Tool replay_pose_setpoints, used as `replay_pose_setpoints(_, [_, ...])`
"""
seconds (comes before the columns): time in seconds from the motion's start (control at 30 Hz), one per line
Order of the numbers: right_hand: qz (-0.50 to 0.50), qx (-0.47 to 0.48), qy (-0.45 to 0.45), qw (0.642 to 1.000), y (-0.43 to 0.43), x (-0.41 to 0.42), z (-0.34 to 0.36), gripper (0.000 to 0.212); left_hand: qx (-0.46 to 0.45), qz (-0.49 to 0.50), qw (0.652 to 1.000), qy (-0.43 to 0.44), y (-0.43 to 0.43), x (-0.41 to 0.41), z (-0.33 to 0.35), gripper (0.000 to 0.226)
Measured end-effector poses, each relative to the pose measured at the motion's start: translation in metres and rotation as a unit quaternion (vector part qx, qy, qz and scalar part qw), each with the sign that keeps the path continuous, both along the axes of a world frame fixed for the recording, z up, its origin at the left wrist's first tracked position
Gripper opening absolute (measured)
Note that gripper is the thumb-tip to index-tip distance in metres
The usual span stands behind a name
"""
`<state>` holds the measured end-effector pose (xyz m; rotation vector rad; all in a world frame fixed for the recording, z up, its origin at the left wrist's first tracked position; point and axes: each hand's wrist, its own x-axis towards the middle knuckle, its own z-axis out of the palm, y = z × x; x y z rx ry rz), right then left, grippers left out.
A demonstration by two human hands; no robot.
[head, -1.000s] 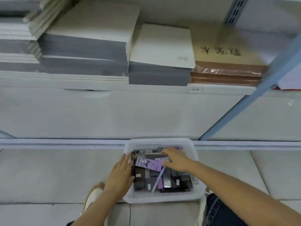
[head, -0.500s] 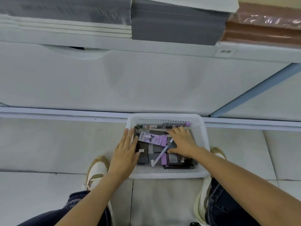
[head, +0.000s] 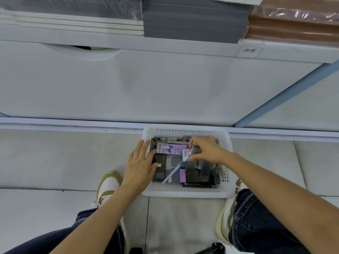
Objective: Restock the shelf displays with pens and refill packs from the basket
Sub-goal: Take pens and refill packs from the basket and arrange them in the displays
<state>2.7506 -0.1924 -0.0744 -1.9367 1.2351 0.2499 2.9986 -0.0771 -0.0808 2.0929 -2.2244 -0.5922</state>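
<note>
Restocking at the picking stage. Basket (head: 185, 194) is sitting on the floor (head: 55, 162) between the person's shoes (head: 110, 182), its far edge just beside the shelf base (head: 91, 123). It is holding many dark packs (head: 194, 173), a purple pack (head: 171, 148) toward its far-left corner, and a lilac pen (head: 174, 170) lying slantwise across the middle. Judging by this load, much of the stock is waiting to be shelved, and no pen display is showing.

Left hand (head: 141, 162) is resting flat over the basket's left edge, fingers straight, fingertips touching the packs there and gripping nothing. Right hand (head: 207, 151) is pinching a clear pack (head: 191, 152) between thumb and curled fingers near the far edge. The pen's upper end is lying by the thumb; whether it too is being held cannot be told.

Beyond, the shelf (head: 183, 44) is carrying only paper stacks (head: 192, 21).
</note>
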Motion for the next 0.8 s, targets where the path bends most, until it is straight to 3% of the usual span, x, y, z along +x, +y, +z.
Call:
replay_pose_setpoints(0.1, [-0.068, 0.049, -0.087, 0.993, -0.013, -0.001, 0.021, 0.031, -0.047, 0.020, 0.997, 0.050, -0.009, -0.006, 0.011, 0.042])
replay_pose_setpoints(0.17, [-0.073, 0.077, -0.124, 0.987, -0.018, 0.004, 0.033, 0.029, -0.067, 0.035, 0.985, 0.155, -0.019, -0.011, 0.021, 0.039])
replay_pose_setpoints(0.23, [-0.046, 0.100, -0.140, 0.984, -0.017, 0.014, 0.040, 0.026, 0.022, 0.064, 0.950, 0.304, -0.029, -0.020, 0.035, 0.051])
replay_pose_setpoints(0.3, [-0.015, 0.114, -0.145, 0.983, -0.013, 0.026, 0.045, 0.023, 0.124, 0.086, 0.910, 0.386, -0.036, -0.032, 0.044, 0.062])
replay_pose_setpoints(0.4, [-0.006, 0.122, -0.161, 0.979, -0.009, 0.036, 0.050, 0.027, 0.114, 0.140, 0.890, 0.418, -0.040, -0.037, 0.047, 0.034])
replay_pose_setpoints(0.5, [-0.074, 0.081, -0.180, 0.978, -0.009, 0.033, 0.049, 0.043, 0.107, 0.189, 0.857, 0.468, -0.040, -0.031, 0.045, 0.014])
replay_pose_setpoints(0.6, [-0.127, 0.111, -0.183, 0.969, -0.008, 0.021, 0.046, 0.029, 0.114, 0.250, 0.824, 0.496, -0.040, -0.023, 0.043, 0.017])
replay_pose_setpoints(0.73, [-0.117, 0.142, -0.204, 0.962, 0.001, 0.023, 0.040, 0.014, 0.217, 0.206, 0.832, 0.467, -0.040, -0.022, 0.041, 0.023])
replay_pose_setpoints(0.8, [-0.097, 0.150, -0.210, 0.961, 0.006, 0.031, 0.038, 0.016, 0.274, 0.187, 0.798, 0.504, -0.038, -0.023, 0.039, 0.016])
